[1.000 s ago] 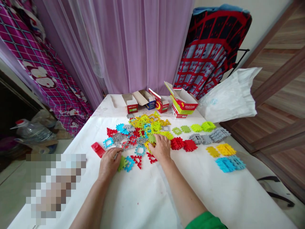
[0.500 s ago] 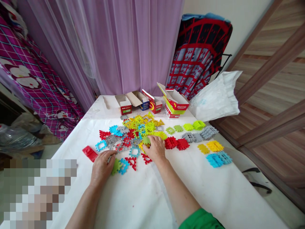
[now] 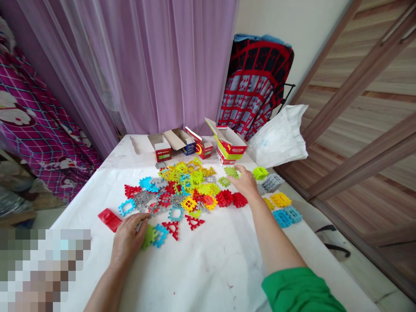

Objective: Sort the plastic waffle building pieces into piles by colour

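Two hands reach over the white table [image 3: 201, 268], and I watch them from far away. The right hand [image 3: 245, 184] matters most to me, because the light green square tile [image 3: 232, 171] is right at its tips. That tile lies past the hand, toward the table's far edge and a little toward the left edge. A finger is at its right side and the thumb is at its near side, bent and a bit apart. I cannot tell if they pinch it tight or only touch it, or if it is up off the table. It looks square, so I see no long side to line up with.

A green notched tile [image 3: 224, 181] lies just beside the thumb, closer to the left edge. The red tiles [image 3: 224, 198] sit nearer the near edge, just beside the wrist. The lime stack [image 3: 260, 173] is on the other side of the hand, toward the right edge.

The left hand [image 3: 128, 238] is well apart, over by the left edge, so it is much farther from the square tile. Its fingers curl down near the gray tiles [image 3: 143, 200]. I cannot tell if it holds anything.
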{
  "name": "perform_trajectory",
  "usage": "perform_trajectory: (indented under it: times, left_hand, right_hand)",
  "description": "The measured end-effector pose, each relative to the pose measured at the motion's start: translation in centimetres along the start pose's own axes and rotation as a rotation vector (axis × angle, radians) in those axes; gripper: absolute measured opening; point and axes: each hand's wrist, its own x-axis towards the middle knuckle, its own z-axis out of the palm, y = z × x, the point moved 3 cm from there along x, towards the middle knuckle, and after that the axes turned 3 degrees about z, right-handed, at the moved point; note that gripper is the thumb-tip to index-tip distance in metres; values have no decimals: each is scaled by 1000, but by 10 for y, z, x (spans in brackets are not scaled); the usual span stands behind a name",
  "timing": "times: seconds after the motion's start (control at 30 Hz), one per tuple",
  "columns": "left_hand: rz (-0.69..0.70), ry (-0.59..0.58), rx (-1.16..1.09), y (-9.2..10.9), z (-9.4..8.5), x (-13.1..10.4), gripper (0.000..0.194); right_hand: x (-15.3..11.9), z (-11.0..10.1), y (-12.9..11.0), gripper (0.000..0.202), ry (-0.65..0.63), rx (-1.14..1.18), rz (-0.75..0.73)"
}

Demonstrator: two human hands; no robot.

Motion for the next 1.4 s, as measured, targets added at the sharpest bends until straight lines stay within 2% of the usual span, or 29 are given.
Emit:
perform_trajectory:
  times: [0.07, 0.17, 0.4, 0.8, 1.0, 1.13, 1.27, 1.4]
  left_hand:
    - [1, 0, 4, -1, 1, 1, 36]
    - [4, 7, 11, -3, 2, 1, 37]
    - [21, -6, 38, -4, 1, 2, 38]
    - [54, 8, 30, -5, 0, 3, 36]
    - [12, -12, 21, -5, 0, 3, 37]
    - [1, -5, 13, -5, -1, 3, 37]
    - [3, -4, 11, -4, -1, 3, 37]
    - [5, -2, 16, -4, -1, 2, 37]
  right_hand:
    - [23, -4, 24, 52, -80, -131, 2]
    - [40, -1, 44, 53, -186, -275, -47]
    - [40, 17, 53, 49, -236, -372, -103]
    - [40, 22, 49, 51, -307, -439, -113]
    - [42, 16, 45, 48, -333, -415, -124]
    - [39, 18, 29, 37, -383, -398, -288]
    - [36, 30, 10, 49, -502, -453, -508]
    - [41, 41, -1, 56, -583, -561, -524]
